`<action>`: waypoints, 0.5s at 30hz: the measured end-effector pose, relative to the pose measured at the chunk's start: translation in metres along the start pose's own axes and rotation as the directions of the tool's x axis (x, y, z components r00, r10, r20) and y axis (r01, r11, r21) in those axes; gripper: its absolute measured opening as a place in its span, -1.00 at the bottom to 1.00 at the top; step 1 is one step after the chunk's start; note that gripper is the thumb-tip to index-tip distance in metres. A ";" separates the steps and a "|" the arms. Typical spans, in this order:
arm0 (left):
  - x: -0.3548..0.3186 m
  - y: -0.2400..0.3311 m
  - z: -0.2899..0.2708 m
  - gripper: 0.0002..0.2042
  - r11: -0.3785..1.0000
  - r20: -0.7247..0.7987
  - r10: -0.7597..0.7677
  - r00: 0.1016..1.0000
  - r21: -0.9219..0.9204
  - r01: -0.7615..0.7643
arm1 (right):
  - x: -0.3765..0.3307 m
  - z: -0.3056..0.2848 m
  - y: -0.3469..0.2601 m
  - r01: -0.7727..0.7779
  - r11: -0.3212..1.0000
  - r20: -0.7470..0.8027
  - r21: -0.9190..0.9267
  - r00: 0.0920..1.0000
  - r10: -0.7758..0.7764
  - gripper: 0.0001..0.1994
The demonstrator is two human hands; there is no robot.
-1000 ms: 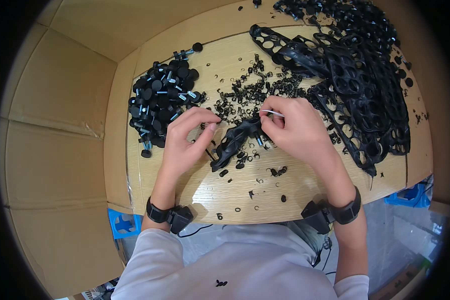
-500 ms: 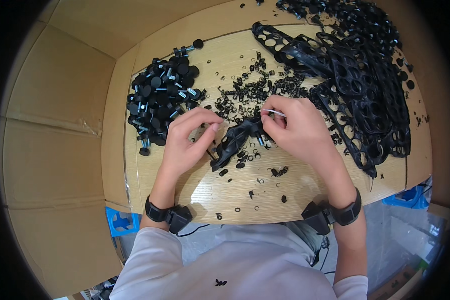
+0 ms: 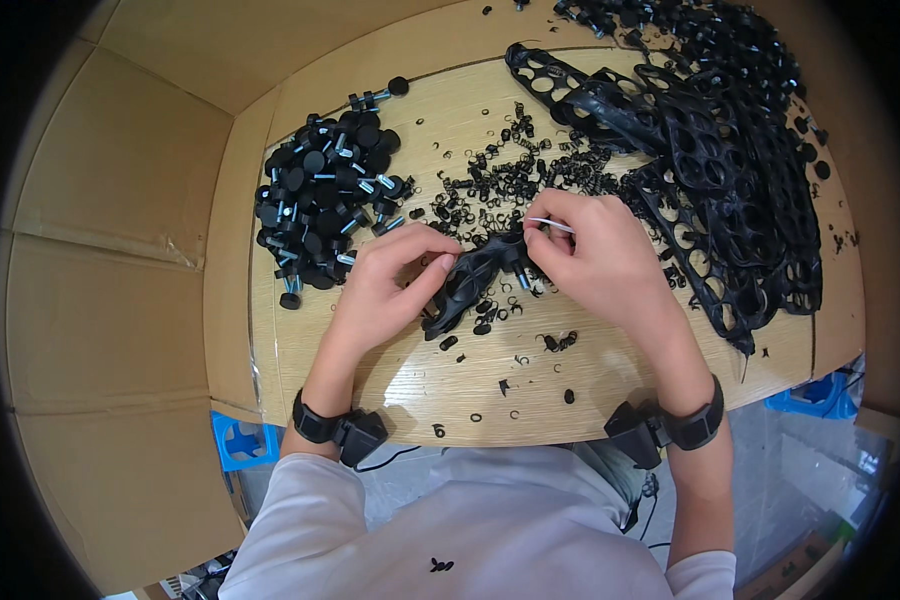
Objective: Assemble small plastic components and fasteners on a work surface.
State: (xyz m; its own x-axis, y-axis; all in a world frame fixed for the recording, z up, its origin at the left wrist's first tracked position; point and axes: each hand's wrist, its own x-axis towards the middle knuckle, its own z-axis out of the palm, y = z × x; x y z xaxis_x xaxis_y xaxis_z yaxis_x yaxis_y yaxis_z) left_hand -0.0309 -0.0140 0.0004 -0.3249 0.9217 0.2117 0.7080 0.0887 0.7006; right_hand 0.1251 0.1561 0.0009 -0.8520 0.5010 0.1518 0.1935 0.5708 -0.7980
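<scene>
A crumpled black rubber strip with holes [image 3: 466, 281] lies between my hands over the wooden table. My left hand [image 3: 395, 285] has its thumb and index finger pinched at the strip's upper left edge. My right hand [image 3: 610, 258] is closed at the strip's right end, a thin white stick [image 3: 552, 224] between its thumb and index finger. Below those fingertips, a black knob with a metal stud [image 3: 518, 270] hangs at the strip, the stud pointing down. Whether the knob is still joined to the strip cannot be told.
Black round knobs with metal studs [image 3: 315, 200] are heaped at the left. Small black rubber rings [image 3: 510, 175] lie scattered beyond my hands. Perforated black rubber sheets [image 3: 710, 170] are stacked at the right, with more studded parts [image 3: 730, 40] behind them. Cardboard walls [image 3: 110, 300] enclose the table.
My left hand has moved right, and its fingertips have come from beside the rubber strip onto its edge. The right hand and the white stick have stayed almost still.
</scene>
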 end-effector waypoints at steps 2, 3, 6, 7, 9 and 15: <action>-0.001 0.000 0.001 -0.89 1.000 -0.004 -0.004 1.000 -0.015 0.004 | 0.000 -0.001 -0.001 -0.006 1.000 0.003 -0.003 1.000 0.006 -0.90; -0.001 0.000 0.002 -0.88 1.000 -0.007 -0.006 1.000 -0.030 0.006 | 0.000 -0.001 -0.002 -0.013 1.000 0.006 -0.007 1.000 0.013 -0.90; -0.002 0.002 0.003 -0.88 0.996 -0.011 -0.035 0.999 -0.077 0.034 | -0.001 -0.003 -0.003 -0.021 1.000 0.015 -0.006 1.000 0.021 -0.90; -0.002 0.001 0.003 -0.88 0.996 -0.012 -0.037 0.999 -0.078 0.036 | 0.000 -0.004 -0.005 -0.020 1.000 0.017 -0.007 1.000 0.020 -0.90; -0.002 0.001 0.002 -0.88 0.997 -0.001 -0.042 0.999 -0.070 0.042 | 0.001 -0.007 -0.011 -0.074 0.997 0.070 -0.029 0.995 0.075 -0.86; -0.003 0.002 0.001 -0.87 0.996 0.001 -0.050 0.999 -0.073 0.050 | 0.001 -0.007 -0.011 -0.077 0.996 0.073 -0.047 0.994 0.080 -0.86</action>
State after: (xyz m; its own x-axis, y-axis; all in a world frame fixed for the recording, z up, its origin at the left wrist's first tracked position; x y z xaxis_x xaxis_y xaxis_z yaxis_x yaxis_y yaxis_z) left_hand -0.0277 -0.0157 0.0005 -0.3596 0.9164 0.1757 0.6434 0.1072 0.7580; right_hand 0.1256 0.1552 0.0136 -0.8669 0.4965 0.0447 0.2811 0.5609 -0.7787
